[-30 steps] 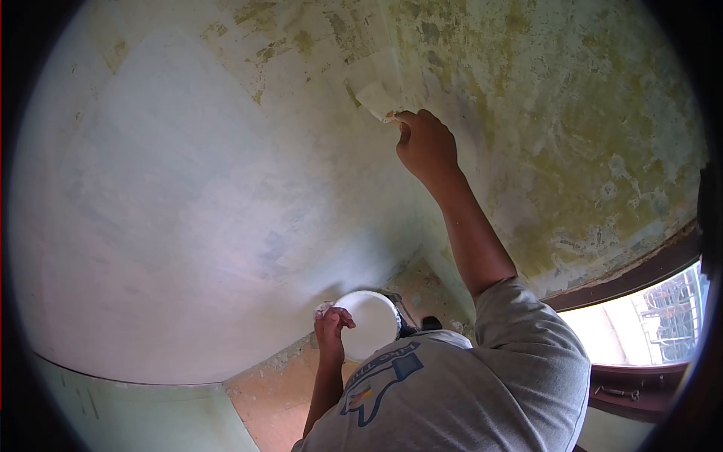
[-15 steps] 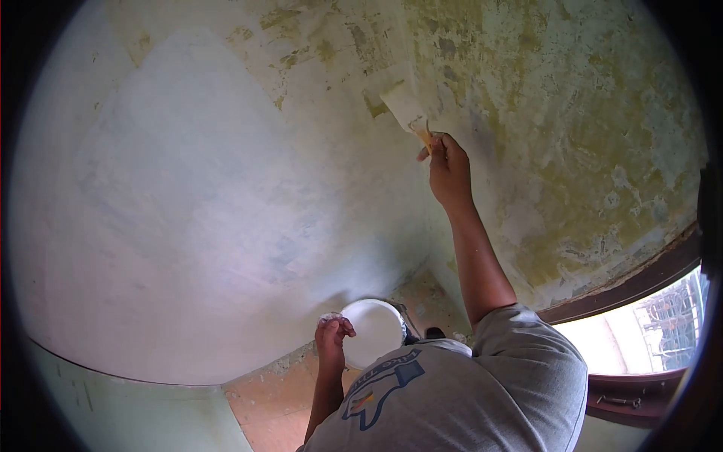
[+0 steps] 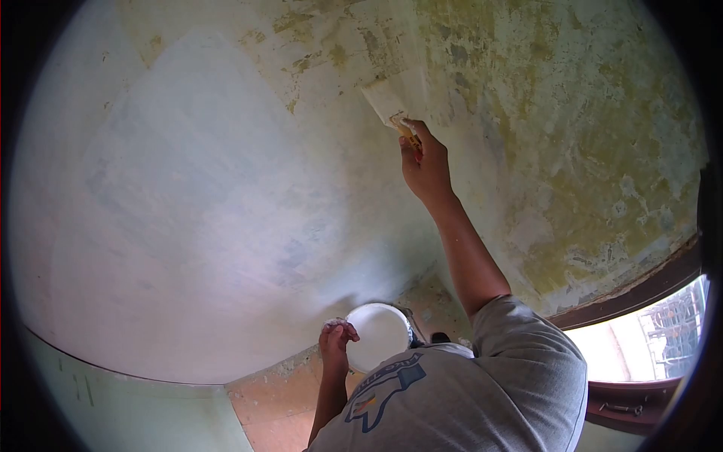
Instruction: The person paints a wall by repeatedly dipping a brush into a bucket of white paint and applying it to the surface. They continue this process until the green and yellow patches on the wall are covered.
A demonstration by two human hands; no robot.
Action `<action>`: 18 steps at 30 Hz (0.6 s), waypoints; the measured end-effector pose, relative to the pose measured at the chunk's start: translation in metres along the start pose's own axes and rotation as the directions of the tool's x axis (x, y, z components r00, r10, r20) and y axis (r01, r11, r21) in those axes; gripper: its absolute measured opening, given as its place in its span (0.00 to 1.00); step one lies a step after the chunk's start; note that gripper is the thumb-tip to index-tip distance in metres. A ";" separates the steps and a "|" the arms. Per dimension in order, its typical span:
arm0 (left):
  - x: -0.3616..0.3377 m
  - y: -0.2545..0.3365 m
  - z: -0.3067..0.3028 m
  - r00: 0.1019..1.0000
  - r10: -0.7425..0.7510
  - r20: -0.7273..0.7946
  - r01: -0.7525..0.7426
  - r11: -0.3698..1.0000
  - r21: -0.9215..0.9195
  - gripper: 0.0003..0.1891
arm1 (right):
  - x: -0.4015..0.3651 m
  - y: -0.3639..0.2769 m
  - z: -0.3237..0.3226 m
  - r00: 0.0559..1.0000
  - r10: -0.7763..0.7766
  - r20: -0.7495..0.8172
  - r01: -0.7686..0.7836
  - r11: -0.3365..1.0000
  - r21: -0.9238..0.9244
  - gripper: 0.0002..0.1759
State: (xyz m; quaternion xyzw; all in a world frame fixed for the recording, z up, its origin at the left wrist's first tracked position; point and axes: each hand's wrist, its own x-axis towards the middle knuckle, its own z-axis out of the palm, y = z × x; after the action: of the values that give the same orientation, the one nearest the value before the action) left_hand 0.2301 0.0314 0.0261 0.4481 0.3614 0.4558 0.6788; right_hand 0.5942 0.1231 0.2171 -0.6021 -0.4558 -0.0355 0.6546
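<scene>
A wide flat paintbrush (image 3: 385,104) with pale, white-coated bristles and a wooden handle is in my right hand (image 3: 426,160). My arm reaches up, the fingers are closed round the handle, and the bristles lie on the patchy wall (image 3: 331,98). Low in the view, my left hand (image 3: 334,340) has curled fingers smeared with white. It is beside the rim of a round white bucket (image 3: 409,329); whether it touches the rim or holds something small, I cannot make out. White liquid shows inside the bucket, and my shirt hides its near side.
To the right, a second wall (image 3: 602,173) has green-yellow worn patches and meets the whitened wall in a corner. A window (image 3: 633,339) with a dark frame stands at lower right, a metal latch on its sill. Reddish floor tiles (image 3: 279,392) show below.
My right hand and the paintbrush have moved left and slightly up across the wall, leaving a whiter patch where the bristles were. My left hand stays by the bucket; the view has shifted slightly.
</scene>
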 end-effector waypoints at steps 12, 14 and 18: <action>0.003 -0.006 0.005 1.000 -0.011 -0.002 0.011 1.000 -0.002 0.06 | -0.006 0.018 -0.009 0.998 0.001 0.066 0.018 0.959 -0.281 0.12; 0.003 -0.005 0.008 1.000 -0.010 0.003 0.010 1.000 -0.004 0.06 | -0.011 0.019 -0.015 0.996 0.029 0.080 -0.002 0.948 -0.318 0.12; 0.002 -0.005 0.012 0.999 -0.013 0.031 0.013 1.000 0.015 0.06 | -0.018 0.009 -0.036 0.983 0.117 0.139 -0.059 0.930 -0.362 0.13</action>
State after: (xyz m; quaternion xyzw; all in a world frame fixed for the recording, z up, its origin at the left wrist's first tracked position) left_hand 0.2432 0.0287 0.0255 0.4579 0.3572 0.4416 0.6840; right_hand 0.6085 0.0871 0.2041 -0.7314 -0.4647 -0.0401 0.4975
